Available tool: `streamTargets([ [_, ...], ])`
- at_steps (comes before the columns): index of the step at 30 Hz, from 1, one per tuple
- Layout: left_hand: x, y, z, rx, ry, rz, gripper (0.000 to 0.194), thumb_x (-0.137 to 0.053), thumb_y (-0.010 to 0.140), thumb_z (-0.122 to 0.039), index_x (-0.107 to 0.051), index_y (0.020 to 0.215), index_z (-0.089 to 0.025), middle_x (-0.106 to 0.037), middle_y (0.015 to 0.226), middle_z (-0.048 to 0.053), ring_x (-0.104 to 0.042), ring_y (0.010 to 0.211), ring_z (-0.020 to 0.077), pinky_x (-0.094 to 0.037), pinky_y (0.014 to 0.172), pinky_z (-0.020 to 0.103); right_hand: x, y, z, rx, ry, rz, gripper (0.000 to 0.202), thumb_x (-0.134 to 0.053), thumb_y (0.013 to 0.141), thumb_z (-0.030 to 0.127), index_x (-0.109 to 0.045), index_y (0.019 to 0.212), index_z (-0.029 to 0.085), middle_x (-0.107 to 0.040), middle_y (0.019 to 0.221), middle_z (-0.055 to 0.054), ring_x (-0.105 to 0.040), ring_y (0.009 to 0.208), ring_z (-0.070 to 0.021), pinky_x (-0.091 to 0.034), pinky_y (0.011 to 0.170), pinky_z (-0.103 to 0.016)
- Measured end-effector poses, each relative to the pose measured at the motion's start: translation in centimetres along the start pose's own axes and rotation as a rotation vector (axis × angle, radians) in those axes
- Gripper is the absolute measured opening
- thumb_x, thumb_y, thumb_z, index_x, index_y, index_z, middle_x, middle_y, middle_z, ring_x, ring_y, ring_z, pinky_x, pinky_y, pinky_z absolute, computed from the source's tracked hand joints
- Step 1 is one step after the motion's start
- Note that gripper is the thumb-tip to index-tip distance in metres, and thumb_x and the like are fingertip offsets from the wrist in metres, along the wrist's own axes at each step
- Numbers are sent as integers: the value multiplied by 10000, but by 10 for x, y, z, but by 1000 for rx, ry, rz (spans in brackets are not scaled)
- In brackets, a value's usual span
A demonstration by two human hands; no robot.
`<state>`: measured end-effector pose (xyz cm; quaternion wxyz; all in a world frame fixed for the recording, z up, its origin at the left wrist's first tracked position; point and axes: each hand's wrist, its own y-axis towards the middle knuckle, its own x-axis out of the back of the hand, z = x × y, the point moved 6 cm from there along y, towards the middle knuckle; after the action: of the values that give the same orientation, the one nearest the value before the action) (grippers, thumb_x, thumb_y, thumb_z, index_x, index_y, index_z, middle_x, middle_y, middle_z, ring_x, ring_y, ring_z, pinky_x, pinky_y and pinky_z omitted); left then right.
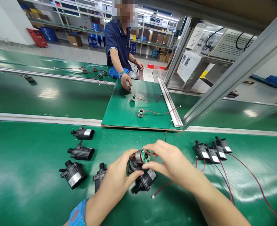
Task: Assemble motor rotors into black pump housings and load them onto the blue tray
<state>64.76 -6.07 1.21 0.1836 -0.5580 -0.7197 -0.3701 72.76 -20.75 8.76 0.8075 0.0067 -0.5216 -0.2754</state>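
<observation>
My left hand (121,171) is wrapped round a black pump housing (134,164), its open end up. Between the thumb and fingers of my right hand (168,158) is a round metal motor part with a green circuit board (145,156), held at the mouth of that housing. Red wire runs from the part behind my right hand, and a white connector (153,196) lies on the green table below. Just under my hands another black pump (145,181) with a white label lies on its side. A further pump (99,175) is partly hidden by my left hand.
Several black pumps (82,153) lie at the left. Several wired pumps (212,153) stand grouped at the right. Ahead, a green board (119,110) bears two motor parts (140,113) beside white strips (170,103); a person (119,40) reaches over it. A metal post (234,69) slants at the right.
</observation>
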Motion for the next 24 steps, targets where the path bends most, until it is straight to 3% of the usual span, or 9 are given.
streamTargets([
  [3, -2, -6, -4, -7, -30, 16, 719, -792, 807, -230, -351, 1367, -323, -739, 1160, -12, -735, 1039, 183, -598, 853, 269, -6, -4, 18, 15, -147, 79, 385, -697, 862, 493, -636, 1102, 198, -626, 904, -18, -592, 823, -190, -481, 734, -322],
  [6, -4, -11, -7, -71, -11, -3, 705, -765, 839, -327, -328, 1391, -305, -750, 1151, 11, -745, 1033, 193, -610, 862, 283, -11, -5, 27, 36, -287, 103, 354, -752, 810, 481, -645, 978, 189, -605, 836, -7, -569, 748, -196, -454, 708, -338],
  [9, -4, -15, -7, -126, 24, -54, 569, -652, 912, -443, -359, 1367, -268, -749, 1163, 60, -747, 1050, 213, -622, 870, 305, -17, -4, 30, 74, -366, 6, 413, -759, 768, 556, -628, 887, 182, -575, 764, 4, -539, 680, -188, -419, 668, -335],
  [14, 1, -16, -6, -125, 75, -112, 356, -554, 941, -357, -416, 1248, -241, -753, 1074, 80, -775, 958, 219, -643, 784, 296, -30, 0, 22, 72, -406, -115, 532, -714, 717, 700, -584, 762, 187, -547, 706, 6, -527, 649, -180, -385, 640, -332],
  [20, 4, -14, -11, -163, 73, -133, 281, -553, 958, -429, -413, 1123, -250, -766, 1033, 83, -786, 840, 217, -640, 682, 280, -32, 2, 16, 51, -235, -3, 634, -551, 781, 791, -618, 973, 190, -580, 803, -3, -529, 697, -174, -400, 664, -329],
  [24, 2, -17, -16, -251, 80, -77, 184, -523, 992, -318, -492, 1163, -255, -731, 1138, 78, -753, 994, 187, -619, 823, 259, -32, 0, 16, 54, -158, 121, 488, -583, 864, 669, -642, 1089, 241, -570, 862, 3, -512, 724, -161, -400, 680, -309],
])
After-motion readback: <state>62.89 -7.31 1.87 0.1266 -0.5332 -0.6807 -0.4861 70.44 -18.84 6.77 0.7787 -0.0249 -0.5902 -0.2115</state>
